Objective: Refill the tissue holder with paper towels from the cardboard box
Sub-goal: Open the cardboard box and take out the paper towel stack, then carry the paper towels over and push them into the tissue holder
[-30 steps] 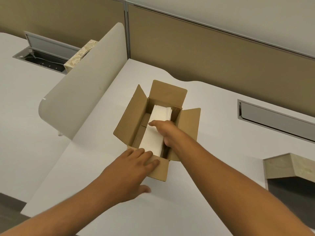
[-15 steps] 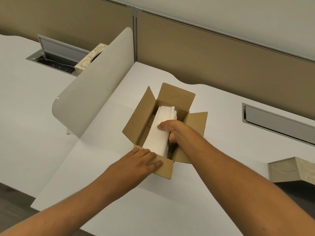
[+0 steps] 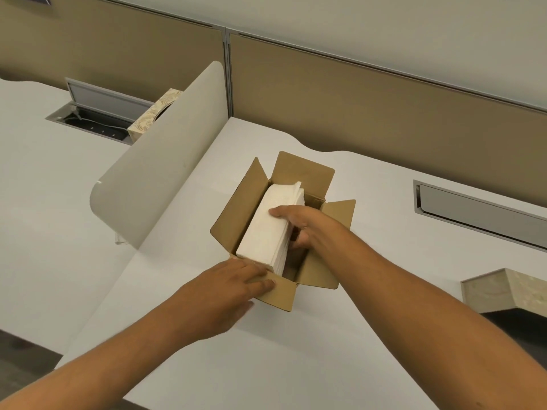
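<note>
An open cardboard box (image 3: pixel 233 214) stands on the white desk (image 3: pixel 207 335), its flaps spread. A thick stack of white paper towels (image 3: pixel 268 229) rises out of it, tilted up. My right hand (image 3: pixel 299 223) grips the stack's right side, thumb on top, fingers underneath. My left hand (image 3: pixel 233 287) lies flat on the box's near flap, pressing it down. A beige marbled tissue holder (image 3: pixel 509 291) sits at the right edge, partly cut off.
A curved white divider panel (image 3: pixel 165 161) stands left of the box. Behind it are a patterned tissue box (image 3: pixel 154 113) and an open cable tray (image 3: pixel 88 113). A closed cable hatch (image 3: pixel 479 211) lies at the right. Tan partition walls run along the back.
My right hand has closed around the towel stack and lifted it higher out of the box. My left hand stays on the near flap.
</note>
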Tool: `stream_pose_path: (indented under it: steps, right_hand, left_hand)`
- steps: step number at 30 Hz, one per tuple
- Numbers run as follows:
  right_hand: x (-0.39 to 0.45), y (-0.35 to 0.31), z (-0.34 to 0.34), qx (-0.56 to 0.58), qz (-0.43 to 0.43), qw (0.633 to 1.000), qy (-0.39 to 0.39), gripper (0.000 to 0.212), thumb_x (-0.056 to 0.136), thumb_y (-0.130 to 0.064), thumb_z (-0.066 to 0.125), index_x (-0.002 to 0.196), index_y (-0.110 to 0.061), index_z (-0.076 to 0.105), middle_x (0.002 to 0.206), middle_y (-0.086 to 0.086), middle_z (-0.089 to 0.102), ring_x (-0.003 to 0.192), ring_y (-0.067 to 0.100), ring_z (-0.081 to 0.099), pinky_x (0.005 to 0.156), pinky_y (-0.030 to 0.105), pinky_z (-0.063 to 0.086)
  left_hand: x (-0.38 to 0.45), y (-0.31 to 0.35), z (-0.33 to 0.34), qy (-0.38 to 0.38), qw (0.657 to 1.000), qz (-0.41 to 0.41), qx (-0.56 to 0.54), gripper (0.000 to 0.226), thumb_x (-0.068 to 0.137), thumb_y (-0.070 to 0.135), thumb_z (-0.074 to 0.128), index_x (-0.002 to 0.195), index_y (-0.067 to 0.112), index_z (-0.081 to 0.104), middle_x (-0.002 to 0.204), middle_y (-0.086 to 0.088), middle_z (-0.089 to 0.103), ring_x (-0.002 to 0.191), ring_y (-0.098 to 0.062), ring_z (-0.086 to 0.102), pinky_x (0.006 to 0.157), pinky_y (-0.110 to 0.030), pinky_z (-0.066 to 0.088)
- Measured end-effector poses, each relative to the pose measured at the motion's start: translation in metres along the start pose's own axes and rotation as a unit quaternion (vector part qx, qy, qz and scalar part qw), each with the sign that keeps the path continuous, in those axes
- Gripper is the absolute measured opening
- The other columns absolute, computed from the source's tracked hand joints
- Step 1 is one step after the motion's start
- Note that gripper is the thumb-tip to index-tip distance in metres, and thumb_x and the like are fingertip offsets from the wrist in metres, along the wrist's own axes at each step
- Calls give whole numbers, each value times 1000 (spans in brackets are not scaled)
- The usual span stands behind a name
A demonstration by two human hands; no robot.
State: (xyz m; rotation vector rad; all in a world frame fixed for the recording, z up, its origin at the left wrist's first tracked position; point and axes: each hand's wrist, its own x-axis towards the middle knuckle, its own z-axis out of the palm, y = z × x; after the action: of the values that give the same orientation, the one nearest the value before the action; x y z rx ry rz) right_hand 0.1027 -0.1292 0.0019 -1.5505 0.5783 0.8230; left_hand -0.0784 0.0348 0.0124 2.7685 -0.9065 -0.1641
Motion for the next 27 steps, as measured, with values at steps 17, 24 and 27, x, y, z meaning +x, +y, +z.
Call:
stream_pose_path:
  steps: [17,24,27]
  right_hand:
    - [-136,-55,-99,130,-132,982,-16,44,88,-21,83,125,-8,61,111,18,75,102,34,76,67,57,67]
    - [-172,-31,-182,266,-198,940,77,39,88,-22,85,119,-13,63,116,14,76,103,30,75,79,59,65]
    - [-178,-10,-220,332,-215,911,117,33,88,-21,84,112,-15,62,122,15,74,110,32,73,91,66,60]
  left_hand:
    - [131,-26,-83,14,666,-264,-697,79,98,83,38,152,29,59,142,-7,74,127,-30,72,108,-54,57]
    - [183,31,-53,-17,529,-192,-826,94,89,89,50,142,14,71,146,-15,69,132,-34,68,109,-52,58]
    - [204,76,-44,-7,508,-182,-842,106,80,93,58,144,9,67,144,-13,72,132,-33,70,112,-51,56]
